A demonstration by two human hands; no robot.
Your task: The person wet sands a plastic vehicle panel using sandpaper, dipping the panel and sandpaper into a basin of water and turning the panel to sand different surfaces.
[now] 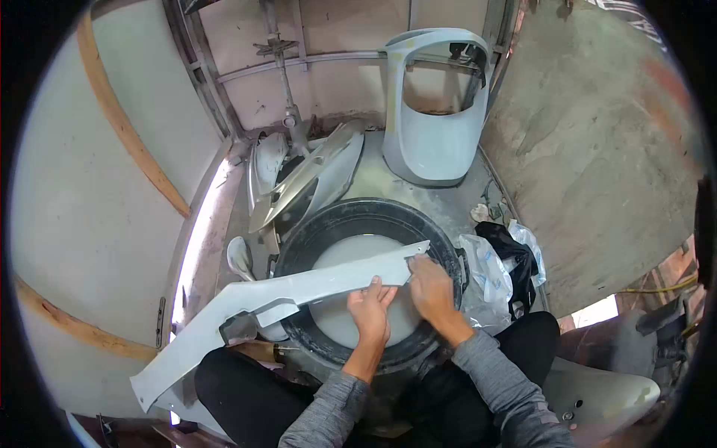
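A long white motorcycle body panel [321, 284] lies slanted across the black tub [358, 213], its wide left end reaching over my knee. My left hand [370, 312] grips the panel's lower edge near the middle, thumb on the face. At the narrow right end, my right hand [433, 290] is closed with its fingertips against the panel's edge. Whatever those fingers may hold is hidden. Cloudy whitish water [332, 321] fills part of the tub beneath the panel.
Behind the tub stands a large white fairing [429, 153] with an opening. Several silver and white panels [314, 172] lean at the back left. Plastic bags [489, 276] sit right of the tub. A board [590, 149] bounds the right side, and another white part [605, 396] lies lower right.
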